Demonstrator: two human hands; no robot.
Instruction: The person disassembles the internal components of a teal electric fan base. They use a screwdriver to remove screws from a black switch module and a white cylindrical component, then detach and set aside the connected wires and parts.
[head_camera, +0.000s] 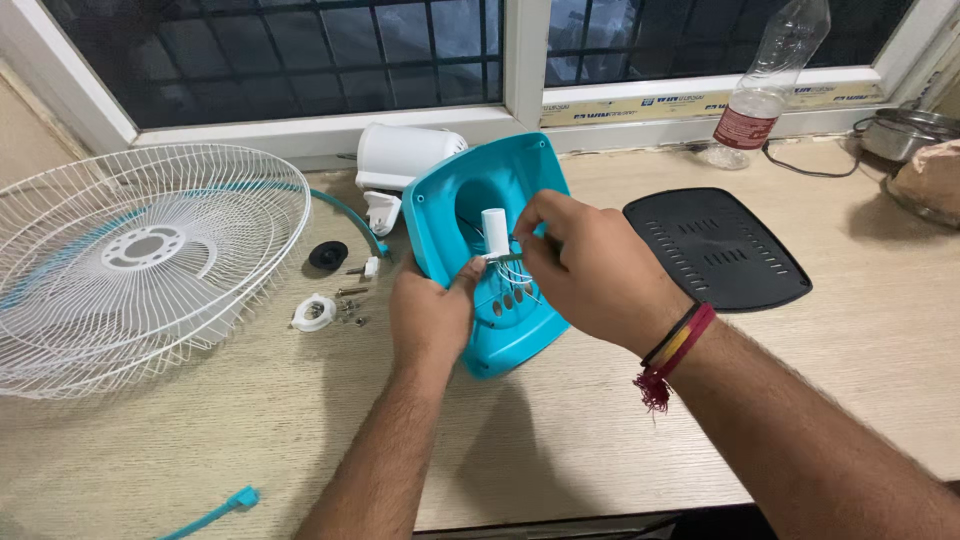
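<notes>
Seemingly both hands (430, 315) (590, 265) pinch one white cylinder (494, 232) inside one teal housing (520, 330).

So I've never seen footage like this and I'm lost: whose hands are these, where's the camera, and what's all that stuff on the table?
The camera sits on a person's head, looking down at their own two bare hands. The left hand steadies a turquoise fan base shell, tipped up on the wooden table. The right hand pinches thin wires beside a small white cylinder inside it. Around lie a white wire fan guard, a white motor housing, small screws, a black base plate and a plastic bottle.
</notes>
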